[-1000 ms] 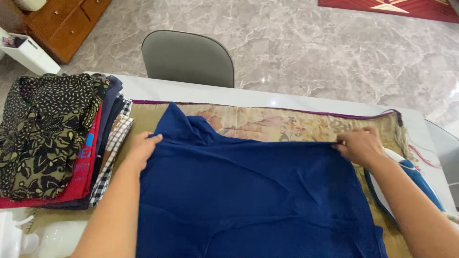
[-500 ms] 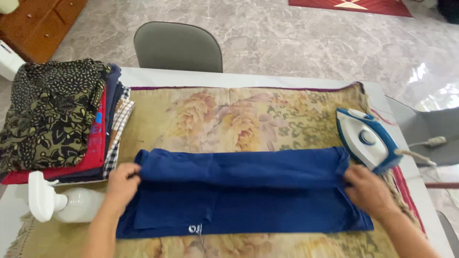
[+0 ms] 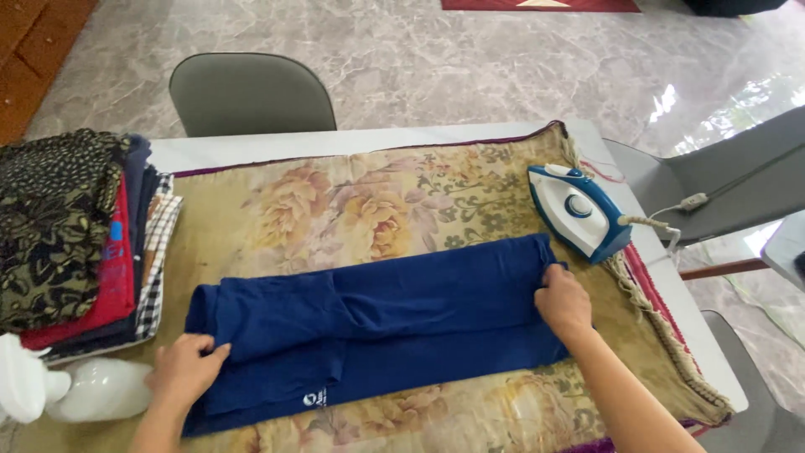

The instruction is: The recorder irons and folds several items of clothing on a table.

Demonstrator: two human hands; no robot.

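A dark blue garment (image 3: 377, 323) lies folded into a long band across a floral cloth (image 3: 377, 201) on the table. My left hand (image 3: 180, 369) rests on the garment's left end with fingers spread flat. At the right end, my right hand (image 3: 563, 302) pinches the folded edge. A blue and white iron (image 3: 577, 210) lies on the cloth just beyond my right hand.
A stack of folded clothes (image 3: 67, 239) sits at the table's left side, with a white spray bottle (image 3: 59, 393) in front of it. A grey chair (image 3: 250, 94) stands behind the table. Another grey chair (image 3: 729, 184) is at the right, and the iron's cord (image 3: 671, 231) runs toward it.
The garment went from spread wide to a folded band lying near me. Both hands came toward me with it, and the view swung left.
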